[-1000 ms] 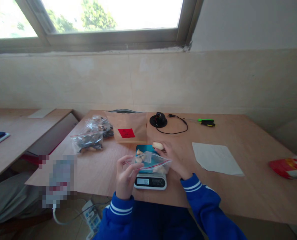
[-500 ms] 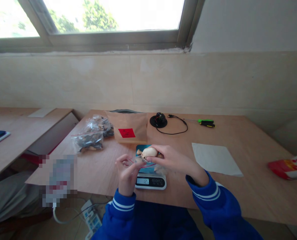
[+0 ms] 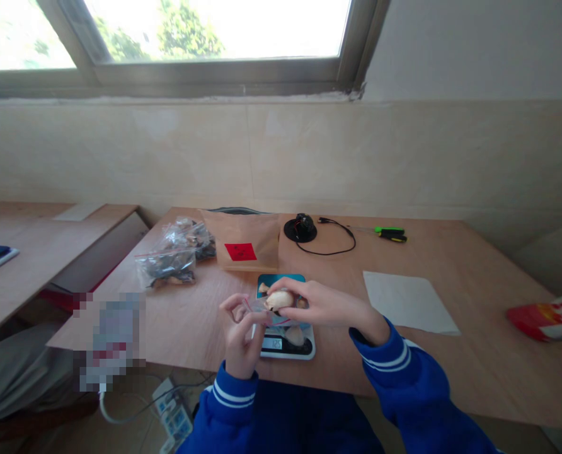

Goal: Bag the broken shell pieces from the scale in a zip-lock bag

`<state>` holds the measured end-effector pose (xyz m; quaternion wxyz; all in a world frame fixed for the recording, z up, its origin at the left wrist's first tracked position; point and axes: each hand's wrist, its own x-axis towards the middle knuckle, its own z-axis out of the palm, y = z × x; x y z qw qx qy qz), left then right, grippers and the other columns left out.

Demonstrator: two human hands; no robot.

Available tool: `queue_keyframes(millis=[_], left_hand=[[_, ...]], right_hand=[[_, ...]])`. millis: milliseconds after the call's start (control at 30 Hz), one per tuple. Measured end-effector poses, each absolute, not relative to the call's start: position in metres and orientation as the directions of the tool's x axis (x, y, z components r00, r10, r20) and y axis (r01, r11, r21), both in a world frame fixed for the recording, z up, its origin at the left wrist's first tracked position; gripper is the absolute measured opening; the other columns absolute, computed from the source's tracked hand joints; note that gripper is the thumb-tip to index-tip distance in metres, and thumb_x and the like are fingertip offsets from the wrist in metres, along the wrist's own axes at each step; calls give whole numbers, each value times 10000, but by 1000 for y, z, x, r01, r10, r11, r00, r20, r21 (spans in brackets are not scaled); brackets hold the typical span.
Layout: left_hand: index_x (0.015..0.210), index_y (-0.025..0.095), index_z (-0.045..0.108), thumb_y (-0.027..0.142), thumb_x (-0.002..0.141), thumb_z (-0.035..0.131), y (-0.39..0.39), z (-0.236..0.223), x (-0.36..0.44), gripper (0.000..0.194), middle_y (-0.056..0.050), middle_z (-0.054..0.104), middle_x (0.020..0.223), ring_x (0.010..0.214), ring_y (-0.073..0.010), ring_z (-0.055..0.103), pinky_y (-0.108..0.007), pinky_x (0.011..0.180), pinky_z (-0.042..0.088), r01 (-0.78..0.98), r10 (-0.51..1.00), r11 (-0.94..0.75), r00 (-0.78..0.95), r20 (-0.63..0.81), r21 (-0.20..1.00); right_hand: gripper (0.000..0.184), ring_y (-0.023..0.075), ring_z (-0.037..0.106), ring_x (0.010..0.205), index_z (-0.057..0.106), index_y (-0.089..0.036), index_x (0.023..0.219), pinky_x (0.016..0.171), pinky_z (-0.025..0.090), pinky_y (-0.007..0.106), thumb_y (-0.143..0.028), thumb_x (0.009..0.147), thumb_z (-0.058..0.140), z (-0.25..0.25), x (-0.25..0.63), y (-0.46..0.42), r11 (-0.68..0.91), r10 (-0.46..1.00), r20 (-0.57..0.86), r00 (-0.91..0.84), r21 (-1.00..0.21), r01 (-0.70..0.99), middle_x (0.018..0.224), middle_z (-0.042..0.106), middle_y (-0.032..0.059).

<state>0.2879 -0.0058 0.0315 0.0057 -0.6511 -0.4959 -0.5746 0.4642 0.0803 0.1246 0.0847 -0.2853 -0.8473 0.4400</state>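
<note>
Between the thumb and fingers of my right hand is a pale, rounded dried mushroom. My left hand pinches the edge of a clear zip bag with a red seal line, and the mushroom is at the bag's mouth. Both hands are over a kitchen scale with a teal top, its display showing what looks like 125. A small brown dried mushroom piece lies on the scale's far left part. Fingers partly hide the bag and the scale top.
Clear bags of dried mushrooms lie left, beside a brown paper pouch with a red label. Behind are a black device with a cable and screwdrivers. A white sheet and a red-and-white packet lie right.
My right hand has moved slightly left with the mushroom, toward the bag's mouth. The bag now hangs lower over the scale's front, covering part of its buttons.
</note>
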Motion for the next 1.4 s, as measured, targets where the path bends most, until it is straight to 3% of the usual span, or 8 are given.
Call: queue_keyframes(millis=[200, 433, 600, 867, 1067, 1167, 1267, 1400], left_hand=[[787, 194, 632, 170, 858, 559, -12, 35, 284, 105, -83, 460, 1105, 1101, -230, 501, -385, 911, 458, 626, 682, -461, -202, 702, 628], [710, 190, 614, 206, 855, 561, -29, 52, 298, 155, -84, 453, 1151, 1149, -237, 472, -363, 904, 474, 612, 669, -444, -259, 696, 655], [714, 192, 613, 156, 841, 543, -37, 60, 309, 149, -74, 417, 1133, 1176, -230, 448, -382, 995, 459, 602, 646, -448, -293, 705, 661], [764, 193, 586, 89, 804, 505, -47, 66, 325, 138, -56, 390, 1113, 1173, -202, 438, -436, 1108, 370, 552, 560, -502, -379, 737, 666], [726, 177, 575, 115, 760, 556, -38, 58, 310, 73, -49, 426, 1077, 1126, -227, 475, -525, 1061, 400, 492, 446, -491, -567, 692, 719], [702, 166, 559, 95, 717, 556, -29, 56, 296, 73, -47, 443, 1048, 1079, -227, 501, -515, 979, 472, 435, 405, -494, -650, 643, 752], [700, 158, 556, 93, 705, 555, -25, 59, 284, 65, -39, 451, 1024, 1025, -210, 534, -486, 937, 501, 431, 381, -470, -688, 618, 770], [696, 161, 543, 128, 713, 577, -23, 61, 277, 50, -35, 462, 998, 1006, -211, 542, -466, 920, 499, 454, 357, -436, -705, 612, 777]], right_hand=[[291, 106, 529, 714, 447, -202, 1032, 634, 410, 204, -256, 812, 629, 119, 460, 79, 334, 511, -140, -848, -876, 347, 859, 592, -18], [239, 120, 581, 682, 590, -206, 1073, 618, 404, 208, -236, 835, 594, 115, 446, 61, 458, 425, -157, -891, -812, 362, 806, 643, -11], [255, 227, 658, 810, 634, -144, 1096, 627, 419, 271, -256, 925, 484, 121, 429, 36, 461, 636, -222, -739, -659, 595, 910, 696, 118], [354, 270, 652, 1044, 545, -92, 1214, 855, 483, 346, -222, 886, 570, 123, 407, 19, 166, 813, -195, -549, -825, 540, 1133, 675, 171], [236, 153, 662, 876, 668, -227, 1101, 766, 488, 264, -303, 936, 517, 141, 429, 26, 355, 720, 36, -693, -877, 323, 1051, 714, 32], [275, 132, 651, 841, 667, -221, 1038, 737, 494, 253, -330, 980, 421, 127, 439, 50, 383, 835, 228, -500, -894, 231, 982, 709, 19], [264, 168, 635, 1002, 641, -204, 1079, 889, 496, 323, -288, 975, 413, 89, 440, 74, 422, 888, 322, -329, -856, 301, 1066, 686, 56], [403, 268, 455, 1310, 574, -198, 1287, 1090, 373, 461, -291, 895, 592, 40, 428, 82, 563, 764, 212, -610, -681, 469, 1361, 541, 135]])
